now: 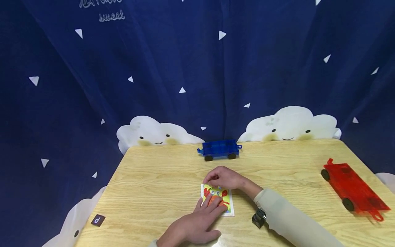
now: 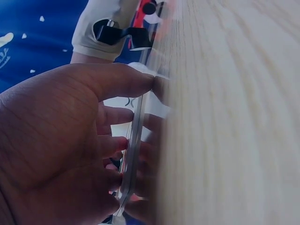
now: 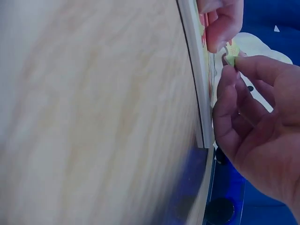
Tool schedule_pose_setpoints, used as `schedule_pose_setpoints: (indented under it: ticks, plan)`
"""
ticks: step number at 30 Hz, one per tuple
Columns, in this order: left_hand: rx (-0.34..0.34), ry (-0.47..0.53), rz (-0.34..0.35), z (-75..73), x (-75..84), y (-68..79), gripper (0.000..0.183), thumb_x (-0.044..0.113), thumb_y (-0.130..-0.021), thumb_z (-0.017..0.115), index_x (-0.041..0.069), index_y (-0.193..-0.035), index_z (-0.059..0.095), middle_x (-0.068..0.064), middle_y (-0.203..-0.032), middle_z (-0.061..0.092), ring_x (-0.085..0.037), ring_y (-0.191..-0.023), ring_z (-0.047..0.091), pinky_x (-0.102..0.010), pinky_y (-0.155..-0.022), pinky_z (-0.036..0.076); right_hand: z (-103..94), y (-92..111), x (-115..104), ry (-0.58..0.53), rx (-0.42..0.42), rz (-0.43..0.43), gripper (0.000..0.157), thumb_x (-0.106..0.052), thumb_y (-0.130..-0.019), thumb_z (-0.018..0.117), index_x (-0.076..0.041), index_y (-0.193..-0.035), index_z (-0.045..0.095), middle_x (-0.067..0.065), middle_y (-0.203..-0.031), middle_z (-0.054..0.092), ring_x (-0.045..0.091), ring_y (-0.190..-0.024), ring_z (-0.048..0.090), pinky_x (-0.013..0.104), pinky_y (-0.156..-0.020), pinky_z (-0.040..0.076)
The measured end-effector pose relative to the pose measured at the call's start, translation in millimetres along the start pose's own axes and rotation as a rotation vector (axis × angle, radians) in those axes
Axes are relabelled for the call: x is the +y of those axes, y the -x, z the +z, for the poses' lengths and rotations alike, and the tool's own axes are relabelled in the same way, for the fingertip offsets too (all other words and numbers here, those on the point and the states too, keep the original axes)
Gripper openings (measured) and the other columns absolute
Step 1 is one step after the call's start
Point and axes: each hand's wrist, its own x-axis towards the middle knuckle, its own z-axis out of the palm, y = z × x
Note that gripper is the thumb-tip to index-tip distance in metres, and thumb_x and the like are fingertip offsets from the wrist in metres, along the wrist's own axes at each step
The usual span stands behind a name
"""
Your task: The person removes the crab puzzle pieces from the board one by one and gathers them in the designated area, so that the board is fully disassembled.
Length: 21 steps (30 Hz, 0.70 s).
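A square crab puzzle board with a white border lies flat on the wooden table, near the middle of its front half. The red crab on a yellow-green ground has round eyes; no lettering can be made out on the board. The left hand lies over the lower part of the board, fingers spread and nearly straight, thumb out to the side. The right hand is at the board's far edge, pinching a small yellow-green piece between thumb and fingertips. A black device sits at the beige right sleeve.

Beyond the board, at the table's far edge, stands a blue wheeled base; a red wheeled base stands well off to the right. Near the left edge lies a small dark tile with one white character, perhaps a turned P. Behind, a navy curtain carries white triangles, smiling clouds and the script word "sweet"; the line above is cut by the frame.
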Motion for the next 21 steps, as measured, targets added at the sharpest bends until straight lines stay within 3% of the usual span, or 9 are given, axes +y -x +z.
schedule_pose_setpoints:
  ticks: [7,11,15,21]
  plan:
    - [0.003,0.021,-0.010,-0.4,0.4,1.5,0.067,0.035,-0.099,0.059,0.020,-0.160,0.035,-0.010,-0.169,0.020,-0.041,-0.154,0.009,-0.063,-0.117,0.017,-5.3,7,-2,0.067,0.085,0.002,0.019,-0.003,-0.098,0.062,-0.013,-0.099,0.078,-0.001,-0.075,0.066,0.011,-0.066,0.057,0.026,-0.065,0.046]
    - [-0.018,0.063,-0.005,0.1,0.3,-1.2,0.068,0.034,-0.100,0.057,0.022,-0.162,0.032,-0.008,-0.170,0.016,-0.040,-0.154,0.008,-0.063,-0.118,0.017,-17.3,22,-3,0.120,0.104,0.020,0.019,-0.002,-0.097,0.062,-0.012,-0.097,0.078,-0.002,-0.080,0.067,0.011,-0.069,0.056,0.027,-0.066,0.047]
    - [-0.029,0.050,0.011,0.9,0.0,-3.2,0.066,0.036,-0.100,0.057,0.022,-0.160,0.033,-0.004,-0.169,0.018,-0.040,-0.154,0.011,-0.066,-0.114,0.023,-32.1,39,-1,0.152,0.110,0.023,0.018,-0.001,-0.097,0.062,-0.011,-0.096,0.077,-0.003,-0.085,0.068,0.012,-0.071,0.056,0.028,-0.067,0.047]
    - [0.007,-0.008,0.019,-0.5,-2.8,-2.6,0.065,0.033,-0.097,0.059,0.020,-0.157,0.038,-0.001,-0.163,0.026,-0.038,-0.153,0.017,-0.067,-0.110,0.030,-53.3,58,0,0.182,0.112,0.022,0.018,0.000,-0.097,0.061,-0.010,-0.094,0.076,-0.001,-0.087,0.068,0.010,-0.066,0.052,0.028,-0.065,0.046]
